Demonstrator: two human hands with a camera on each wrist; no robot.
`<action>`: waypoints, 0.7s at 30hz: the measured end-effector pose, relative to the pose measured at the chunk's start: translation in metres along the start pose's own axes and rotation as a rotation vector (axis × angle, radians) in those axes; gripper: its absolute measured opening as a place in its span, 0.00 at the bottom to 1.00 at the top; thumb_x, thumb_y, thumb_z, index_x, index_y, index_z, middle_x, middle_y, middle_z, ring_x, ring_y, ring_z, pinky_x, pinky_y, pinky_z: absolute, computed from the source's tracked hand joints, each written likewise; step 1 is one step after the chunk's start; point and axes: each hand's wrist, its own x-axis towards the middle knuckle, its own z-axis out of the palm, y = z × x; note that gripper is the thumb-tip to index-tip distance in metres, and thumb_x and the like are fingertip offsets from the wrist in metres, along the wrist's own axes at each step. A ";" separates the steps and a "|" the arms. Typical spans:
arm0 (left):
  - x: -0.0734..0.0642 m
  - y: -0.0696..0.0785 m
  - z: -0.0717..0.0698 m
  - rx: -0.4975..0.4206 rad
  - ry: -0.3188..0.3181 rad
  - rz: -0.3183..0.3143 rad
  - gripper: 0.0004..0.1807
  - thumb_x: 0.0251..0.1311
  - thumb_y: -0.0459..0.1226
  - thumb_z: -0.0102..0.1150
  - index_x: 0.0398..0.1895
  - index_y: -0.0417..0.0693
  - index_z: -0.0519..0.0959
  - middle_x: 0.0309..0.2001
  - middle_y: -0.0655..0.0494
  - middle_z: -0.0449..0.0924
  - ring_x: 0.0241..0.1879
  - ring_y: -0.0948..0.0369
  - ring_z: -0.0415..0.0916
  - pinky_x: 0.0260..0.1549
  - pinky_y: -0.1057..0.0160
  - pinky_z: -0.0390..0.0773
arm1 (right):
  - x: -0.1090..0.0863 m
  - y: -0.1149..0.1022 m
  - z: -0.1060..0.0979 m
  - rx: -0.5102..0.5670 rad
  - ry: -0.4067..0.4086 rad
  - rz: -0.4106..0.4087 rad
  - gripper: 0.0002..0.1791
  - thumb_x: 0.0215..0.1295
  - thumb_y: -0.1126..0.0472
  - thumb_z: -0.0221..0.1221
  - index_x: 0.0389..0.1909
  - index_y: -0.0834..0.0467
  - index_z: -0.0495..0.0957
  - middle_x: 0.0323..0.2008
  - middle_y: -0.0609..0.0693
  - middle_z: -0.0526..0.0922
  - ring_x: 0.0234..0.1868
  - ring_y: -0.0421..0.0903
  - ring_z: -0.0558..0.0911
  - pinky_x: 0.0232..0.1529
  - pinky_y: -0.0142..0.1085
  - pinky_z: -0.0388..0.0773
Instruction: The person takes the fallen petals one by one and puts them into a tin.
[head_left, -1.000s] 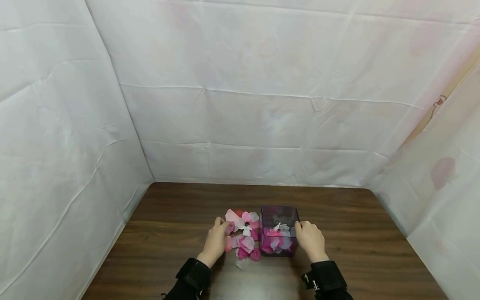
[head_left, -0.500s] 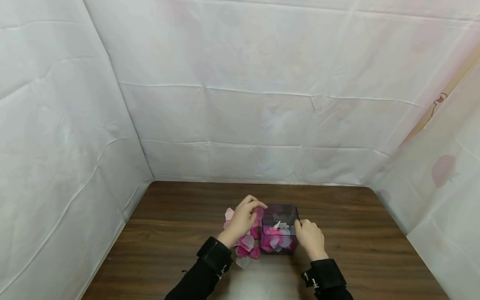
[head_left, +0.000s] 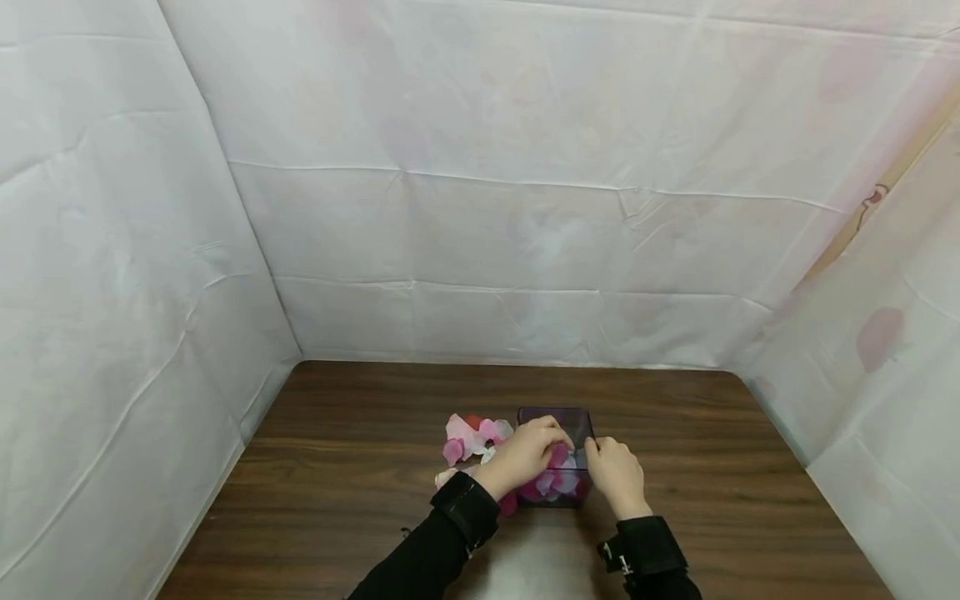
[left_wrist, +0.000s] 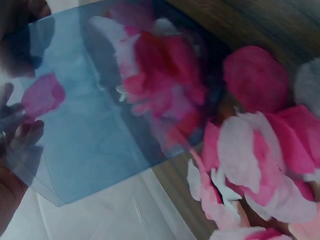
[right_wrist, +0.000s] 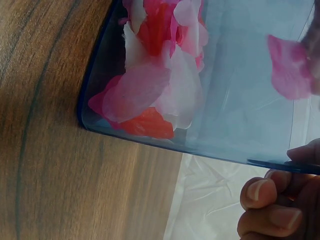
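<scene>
Desk [head_left: 360, 454]: dark brown wood grain, rounded far corners, a pale glare patch at 6 o'clock from the box.
Box [head_left: 576, 427]: see-through, purple-tinted, standing near the desk's middle.
Loose petals [head_left: 463, 437]: pink, white and red, heaped on the wood at the box's 9 o'clock; partly covered in the head view, so their near edge is uncertain.

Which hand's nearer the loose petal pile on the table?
Left. The left hand is at the box's mouth, right beside the petal pile; the right hand grips the box's far side, with the box between it and the pile.
</scene>
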 end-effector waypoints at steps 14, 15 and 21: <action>-0.042 -0.019 -0.011 -0.035 0.326 -0.194 0.09 0.61 0.34 0.57 0.45 0.48 0.77 0.35 0.54 0.72 0.35 0.62 0.69 0.33 0.68 0.72 | 0.001 -0.003 0.000 0.006 0.010 -0.014 0.22 0.68 0.55 0.43 0.22 0.63 0.78 0.30 0.63 0.83 0.28 0.57 0.81 0.22 0.45 0.69; -0.049 -0.024 -0.008 -0.029 0.332 -0.229 0.11 0.61 0.34 0.57 0.46 0.48 0.75 0.36 0.53 0.73 0.34 0.61 0.70 0.33 0.68 0.73 | 0.000 -0.003 0.000 0.007 0.005 -0.011 0.22 0.68 0.55 0.43 0.23 0.63 0.78 0.31 0.63 0.83 0.29 0.56 0.81 0.22 0.45 0.70; -0.091 -0.048 0.015 0.161 0.165 -0.323 0.17 0.52 0.38 0.66 0.44 0.45 0.74 0.37 0.49 0.74 0.34 0.55 0.76 0.26 0.62 0.75 | 0.000 -0.001 0.002 0.003 0.010 0.001 0.22 0.68 0.55 0.43 0.31 0.65 0.81 0.36 0.65 0.83 0.35 0.62 0.82 0.26 0.49 0.73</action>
